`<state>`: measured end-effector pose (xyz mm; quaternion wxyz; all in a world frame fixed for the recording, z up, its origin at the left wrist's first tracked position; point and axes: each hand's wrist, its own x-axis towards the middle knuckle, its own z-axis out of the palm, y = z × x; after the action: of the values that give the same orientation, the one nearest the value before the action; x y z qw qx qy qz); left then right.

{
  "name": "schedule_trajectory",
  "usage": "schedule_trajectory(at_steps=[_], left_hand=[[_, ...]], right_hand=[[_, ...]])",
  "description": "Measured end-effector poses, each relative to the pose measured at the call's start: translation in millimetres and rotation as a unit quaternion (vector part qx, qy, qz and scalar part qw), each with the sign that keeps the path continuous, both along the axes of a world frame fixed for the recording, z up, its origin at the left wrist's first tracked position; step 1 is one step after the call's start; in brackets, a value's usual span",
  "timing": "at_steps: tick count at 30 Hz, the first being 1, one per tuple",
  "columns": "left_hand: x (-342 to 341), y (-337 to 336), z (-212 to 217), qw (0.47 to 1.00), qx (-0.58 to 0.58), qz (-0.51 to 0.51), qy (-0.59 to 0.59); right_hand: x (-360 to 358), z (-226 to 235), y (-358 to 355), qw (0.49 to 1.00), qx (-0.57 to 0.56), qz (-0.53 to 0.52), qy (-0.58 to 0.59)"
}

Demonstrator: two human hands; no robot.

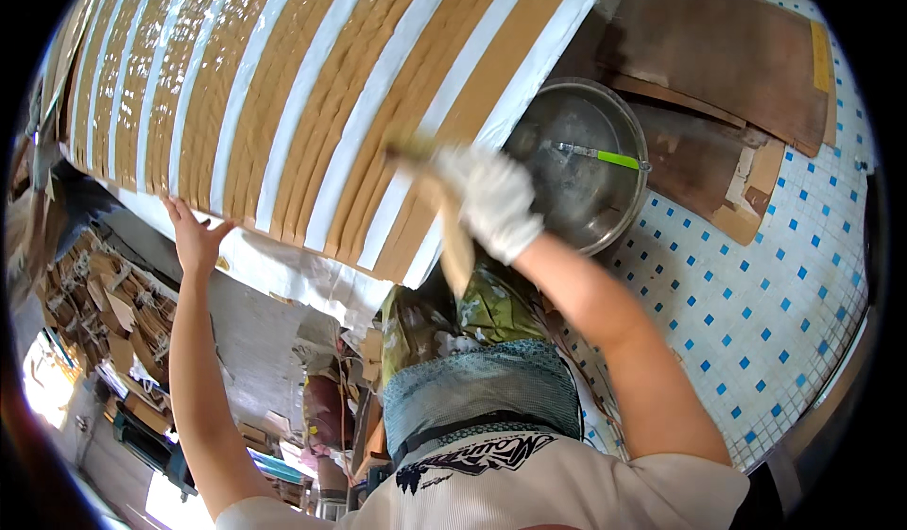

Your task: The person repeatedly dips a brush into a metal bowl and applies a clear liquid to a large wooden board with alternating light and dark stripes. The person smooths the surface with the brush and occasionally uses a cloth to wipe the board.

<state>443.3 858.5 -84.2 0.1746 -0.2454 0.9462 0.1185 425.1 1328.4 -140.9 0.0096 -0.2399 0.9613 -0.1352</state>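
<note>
A broad slanted stack (302, 86) of brown strips with white stripes between them fills the upper left, its far left part wet and glossy. My left hand (196, 237) is bare and rests its spread fingers on the near edge of these strips. In a white glove, my right hand (491, 204) grips a wooden-handled brush (456, 251) over the right part of the stack. Motion blurs the brush, and its dark head points left; I cannot tell whether it touches the strips.
Right of the stack stands a round metal basin (614, 213), with a green-handled tool (605, 157) lying across it. Brown boards (718, 58) lie on the white and blue tiled floor (737, 322). Cardboard scraps (113, 313) are piled at the left.
</note>
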Motion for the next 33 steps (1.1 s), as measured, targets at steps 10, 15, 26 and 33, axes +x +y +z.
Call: schedule_trajectory(at_steps=[10, 15, 26, 33], left_hand=[[5, -18, -15, 0.998, -0.035, -0.041, 0.022], [6, -19, -21, 0.995, -0.047, -0.071, 0.050], [9, -10, -11, 0.996, -0.060, -0.059, 0.031], [14, -13, -20, 0.992, -0.074, -0.074, 0.073]], right_hand=[[-108, 24, 47, 0.955, -0.156, -0.216, -0.128], [-107, 35, -10, 0.963, 0.014, -0.227, -0.144], [54, 46, -87, 0.949, -0.049, 0.066, -0.303], [53, 31, -73, 0.981, 0.042, -0.099, -0.160]])
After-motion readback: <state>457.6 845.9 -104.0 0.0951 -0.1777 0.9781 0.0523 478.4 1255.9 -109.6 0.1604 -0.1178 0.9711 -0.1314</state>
